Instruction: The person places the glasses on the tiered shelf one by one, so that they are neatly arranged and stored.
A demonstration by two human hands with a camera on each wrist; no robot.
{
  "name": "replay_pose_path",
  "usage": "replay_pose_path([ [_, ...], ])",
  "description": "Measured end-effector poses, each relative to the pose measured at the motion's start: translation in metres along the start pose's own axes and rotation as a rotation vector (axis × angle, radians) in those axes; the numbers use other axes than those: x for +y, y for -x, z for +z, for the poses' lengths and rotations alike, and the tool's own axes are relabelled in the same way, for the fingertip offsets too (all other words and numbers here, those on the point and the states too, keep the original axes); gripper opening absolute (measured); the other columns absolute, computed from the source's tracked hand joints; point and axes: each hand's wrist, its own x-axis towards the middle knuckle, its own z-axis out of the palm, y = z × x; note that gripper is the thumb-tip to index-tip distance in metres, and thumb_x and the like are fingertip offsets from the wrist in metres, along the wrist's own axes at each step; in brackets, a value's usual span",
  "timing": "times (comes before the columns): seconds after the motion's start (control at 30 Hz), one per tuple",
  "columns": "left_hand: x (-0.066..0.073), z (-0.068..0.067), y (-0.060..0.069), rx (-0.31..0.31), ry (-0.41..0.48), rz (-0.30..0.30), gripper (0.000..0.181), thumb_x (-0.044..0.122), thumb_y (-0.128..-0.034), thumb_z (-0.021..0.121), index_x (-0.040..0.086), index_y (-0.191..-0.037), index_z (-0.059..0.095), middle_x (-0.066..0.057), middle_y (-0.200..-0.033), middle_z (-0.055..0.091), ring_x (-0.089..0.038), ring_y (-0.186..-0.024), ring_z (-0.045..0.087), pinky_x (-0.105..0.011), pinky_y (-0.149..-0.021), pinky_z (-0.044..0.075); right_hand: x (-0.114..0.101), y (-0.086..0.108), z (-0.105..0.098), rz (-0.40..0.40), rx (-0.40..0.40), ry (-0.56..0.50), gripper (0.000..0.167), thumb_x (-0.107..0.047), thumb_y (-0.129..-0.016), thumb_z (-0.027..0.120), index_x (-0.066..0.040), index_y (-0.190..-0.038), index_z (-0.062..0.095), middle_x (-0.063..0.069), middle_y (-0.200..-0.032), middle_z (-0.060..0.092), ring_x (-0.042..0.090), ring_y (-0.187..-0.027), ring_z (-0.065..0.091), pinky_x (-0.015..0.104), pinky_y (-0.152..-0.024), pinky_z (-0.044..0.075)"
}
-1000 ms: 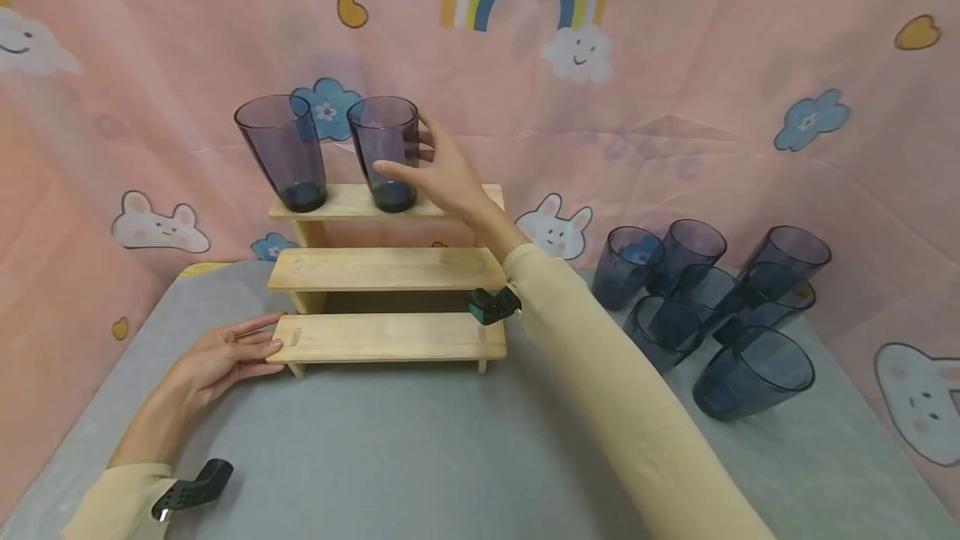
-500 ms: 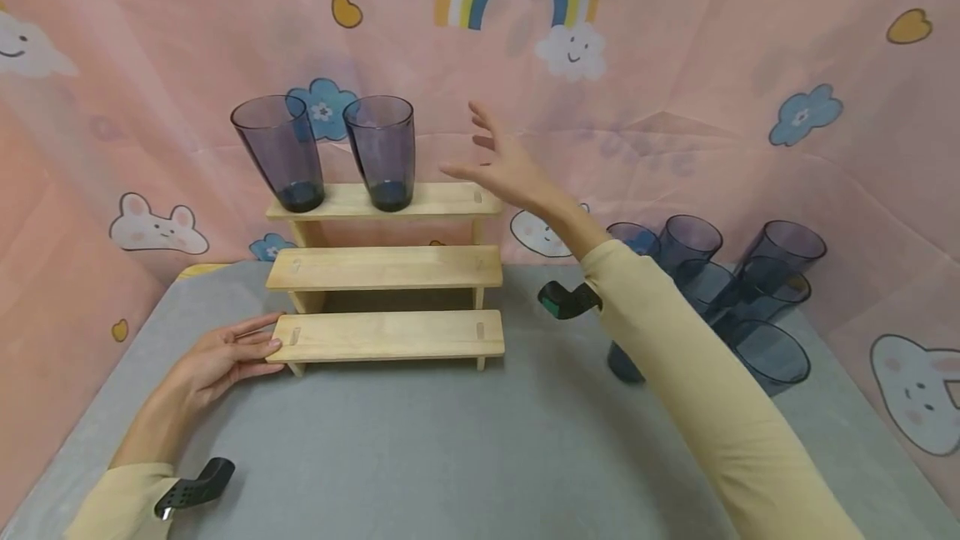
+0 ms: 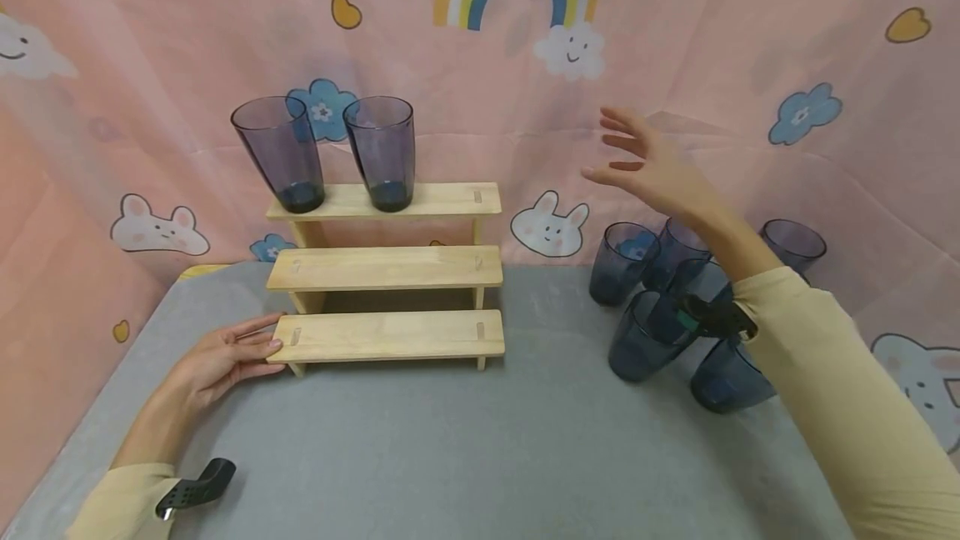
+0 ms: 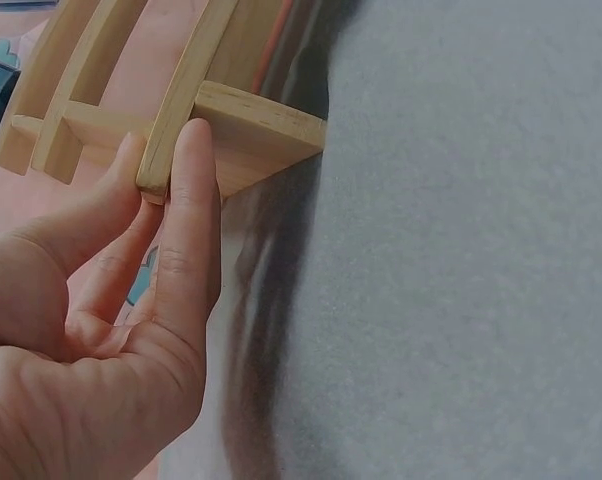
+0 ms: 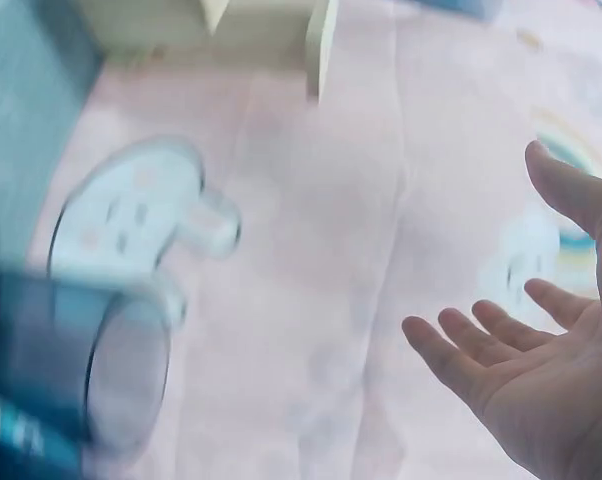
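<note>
A three-tier wooden shelf [image 3: 386, 267] stands on the table, two purple-tinted glasses upright on its top tier: one at the left end [image 3: 283, 157], the other near the middle [image 3: 381, 157]. My left hand [image 3: 225, 357] pinches the left end of the lowest tier; in the left wrist view, the thumb and fingers [image 4: 188, 200] lie on opposite faces of the board. My right hand [image 3: 656, 165] is in the air above several tinted glasses [image 3: 626, 265] at the right, fingers spread and holding nothing. Its forearm hides part of those glasses.
A grey cloth [image 3: 420, 457] covers the table. Pink printed fabric [image 3: 675, 15] hangs close behind the shelf and along both sides. Among the grouped glasses, one bluish glass [image 3: 637, 348] stands nearest the shelf's right side, at the front.
My right hand has let go of the second glass on the top tier and moved right, over the group of glasses. The left hand stays at the shelf's end.
</note>
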Motion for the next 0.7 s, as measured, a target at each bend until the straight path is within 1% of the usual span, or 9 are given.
replay_pose_path([
  [0.1, -0.001, -0.001, 0.0, -0.002, 0.005, 0.0, 0.085, 0.001, -0.0934, 0.065, -0.004, -0.155, 0.006, 0.005, -0.105, 0.064, -0.017, -0.097, 0.067, -0.04, -0.087, 0.057, 0.017, 0.013, -0.025, 0.035, 0.05, 0.057, 0.08, -0.025, -0.095, 0.066, -0.02, -0.158, 0.017, 0.012, -0.161, 0.02, 0.033, -0.145, 0.024, 0.063, -0.111, 0.027],
  [0.17, -0.001, -0.001, -0.001, -0.001, 0.011, 0.001, 0.085, 0.001, -0.0932, 0.065, -0.004, -0.155, 0.006, 0.005, -0.104, 0.064, -0.017, -0.097, 0.067, -0.04, -0.087, 0.057, 0.031, 0.022, -0.04, 0.053, 0.089, 0.081, 0.08, -0.023, -0.095, 0.067, -0.019, -0.158, 0.018, 0.014, -0.16, 0.02, 0.035, -0.145, 0.024, 0.063, -0.112, 0.026],
  [0.37, -0.001, -0.001, 0.0, -0.009, -0.002, 0.008, 0.084, 0.001, -0.0939, 0.064, -0.004, -0.155, 0.007, 0.005, -0.106, 0.064, -0.017, -0.098, 0.067, -0.04, -0.087, 0.057, 0.077, 0.048, -0.079, 0.144, 0.161, 0.142, 0.081, -0.029, -0.096, 0.062, -0.016, -0.159, 0.012, 0.017, -0.162, 0.011, 0.038, -0.147, 0.013, 0.061, -0.117, 0.012],
  [0.43, -0.001, -0.001, 0.0, -0.008, -0.001, 0.008, 0.083, 0.001, -0.0939, 0.064, -0.004, -0.155, 0.007, 0.004, -0.106, 0.064, -0.017, -0.098, 0.067, -0.04, -0.087, 0.057, 0.092, 0.056, -0.09, 0.175, 0.186, 0.174, 0.082, -0.031, -0.096, 0.061, -0.015, -0.159, 0.012, 0.018, -0.162, 0.01, 0.037, -0.147, 0.01, 0.06, -0.118, 0.009],
  [0.57, -0.001, 0.0, 0.0, -0.001, 0.004, 0.003, 0.083, 0.001, -0.0937, 0.064, -0.003, -0.155, 0.008, 0.004, -0.106, 0.064, -0.017, -0.098, 0.067, -0.04, -0.087, 0.057, 0.12, 0.074, -0.107, 0.239, 0.226, 0.206, 0.082, -0.034, -0.096, 0.061, -0.014, -0.159, 0.011, 0.02, -0.161, 0.008, 0.04, -0.147, 0.007, 0.063, -0.116, 0.007],
  [0.7, -0.001, 0.0, 0.0, -0.003, 0.006, 0.008, 0.082, 0.002, -0.094, 0.064, -0.003, -0.155, 0.009, 0.005, -0.107, 0.064, -0.017, -0.098, 0.067, -0.039, -0.087, 0.057, 0.141, 0.092, -0.114, 0.312, 0.267, 0.232, 0.086, -0.037, -0.096, 0.06, -0.011, -0.159, 0.006, 0.025, -0.16, 0.004, 0.047, -0.145, 0.003, 0.071, -0.11, 0.007],
])
